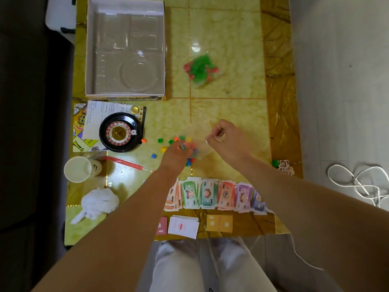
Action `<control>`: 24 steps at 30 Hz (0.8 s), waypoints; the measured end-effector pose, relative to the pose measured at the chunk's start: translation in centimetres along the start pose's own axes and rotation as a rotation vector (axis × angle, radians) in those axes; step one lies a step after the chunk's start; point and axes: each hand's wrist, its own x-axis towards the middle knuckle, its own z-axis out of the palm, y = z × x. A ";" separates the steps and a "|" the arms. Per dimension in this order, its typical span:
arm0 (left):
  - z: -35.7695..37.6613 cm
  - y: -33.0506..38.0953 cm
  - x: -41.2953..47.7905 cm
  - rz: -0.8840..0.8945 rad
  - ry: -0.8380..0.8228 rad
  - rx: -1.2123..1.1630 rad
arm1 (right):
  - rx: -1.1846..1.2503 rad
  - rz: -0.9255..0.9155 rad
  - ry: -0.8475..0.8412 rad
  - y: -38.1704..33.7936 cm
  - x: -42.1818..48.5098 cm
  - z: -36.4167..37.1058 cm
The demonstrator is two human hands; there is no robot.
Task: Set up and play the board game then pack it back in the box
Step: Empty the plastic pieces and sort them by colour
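Where the table's [231, 49] near edge meets the person's pale-trousered knees [200, 268], three lots of cards lie in a row: red cards [161, 225] at 9 o'clock, white cards [185, 226] in the middle, yellow cards [219, 222] at 3 o'clock. Just beyond them, play money [214, 196] lies in an overlapping row of orange, green, teal, red and purple notes. At 9 o'clock of the notes sits a crumpled tissue [99, 202]. Beyond that stands a paper cup [79, 169], with a red strip [124, 162] lying at its 3 o'clock. Off the table at 3 o'clock, a white cord [357, 184] loops on the floor. Mid-table, the left hand [176, 152] is palm down, fingers curled onto a blurred cluster of small coloured pieces [186, 145]. More such pieces lie loose at its 10 o'clock. The right hand [225, 133], at 2 o'clock of the left, pinches the edge of a clear plastic bag [200, 129] between thumb and forefinger, its other fingers clenched. The bag spreads between the two hands. Cartoon tokens [285, 166] and a green cube [274, 163] sit at the table's 3 o'clock edge. At 9 o'clock of the hands, a roulette wheel [120, 132] rests on a folded board [81, 131] and a printed sheet [105, 111], with a gold coin [135, 110] at its 1 o'clock. Farther off at 12 o'clock lies a bag of green and red pieces [201, 70]. At 11 o'clock is the open box [125, 93], which holds a clear moulded tray [126, 49].
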 end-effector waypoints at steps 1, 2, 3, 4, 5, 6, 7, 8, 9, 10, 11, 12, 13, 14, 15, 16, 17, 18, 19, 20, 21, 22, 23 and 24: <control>0.1 0.3 0.0 0.022 0.021 0.031 | 0.001 -0.005 -0.001 -0.1 0.0 -0.1; 0.0 0.5 0.2 0.044 0.051 0.059 | 0.002 -0.006 -0.005 -0.1 0.0 -0.2; 0.0 0.9 0.1 0.068 0.063 0.055 | 0.005 -0.008 -0.013 -0.1 0.1 -0.3; 0.1 1.4 0.0 0.090 0.066 0.041 | 0.009 -0.010 -0.024 -0.1 0.1 -0.4; 0.2 1.7 0.1 0.119 0.069 0.058 | 0.011 -0.010 -0.037 -0.1 0.2 -0.5; 0.2 2.0 0.3 0.146 0.086 0.105 | 0.012 -0.008 -0.054 -0.1 0.3 -0.5; 0.2 2.2 0.4 0.161 0.097 0.164 | 0.017 -0.001 -0.064 -0.1 0.4 -0.6; 0.3 2.4 0.5 0.156 0.103 0.221 | 0.027 0.009 -0.057 -0.1 0.5 -0.8; 0.4 2.5 0.7 0.139 0.107 0.263 | 0.043 0.017 -0.035 0.0 0.6 -1.0; 0.4 2.5 0.8 0.108 0.115 0.278 | 0.056 0.024 -0.002 0.0 0.7 -1.2; 0.4 2.6 0.9 0.065 0.126 0.290 | 0.064 0.028 0.029 0.3 0.8 -1.4; 0.3 2.6 0.9 0.029 0.149 0.323 | 0.065 0.034 0.043 0.5 0.8 -1.6; 0.3 2.3 1.1 -0.005 0.163 0.362 | 0.067 0.038 0.042 0.7 0.9 -1.8; 0.3 2.2 1.1 -0.025 0.173 0.391 | 0.069 0.041 0.032 0.9 0.8 -2.0; 0.4 2.0 1.0 -0.034 0.176 0.401 | 0.078 0.040 0.029 1.1 0.8 -2.1; 0.5 1.8 1.0 -0.039 0.177 0.404 | 0.090 0.045 0.041 1.3 0.8 -2.2; 0.6 1.3 1.2 -0.049 0.178 0.400 | 0.100 0.056 0.057 1.4 0.9 -2.2; 0.7 1.1 1.3 -0.057 0.175 0.402 | 0.106 0.075 0.067 1.4 0.9 -2.3; 0.7 0.9 1.5 -0.060 0.167 0.399 | 0.113 0.102 0.069 1.5 1.0 -2.2; 0.8 0.8 1.7 -0.043 0.169 0.396 | 0.135 0.135 0.075 1.5 1.1 -2.3; 1.0 0.8 1.8 -0.025 0.178 0.387 | 0.173 0.173 0.091 1.5 1.2 -2.4; 1.1 0.8 1.8 -0.011 0.184 0.371 | 0.221 0.218 0.112 1.4 1.3 -2.6; 1.1 0.9 1.9 -0.007 0.186 0.332 | 0.270 0.270 0.138 1.4 1.4 -2.8; 1.2 1.0 2.0 -0.004 0.187 0.272 | 0.316 0.325 0.167 1.4 1.4 -3.2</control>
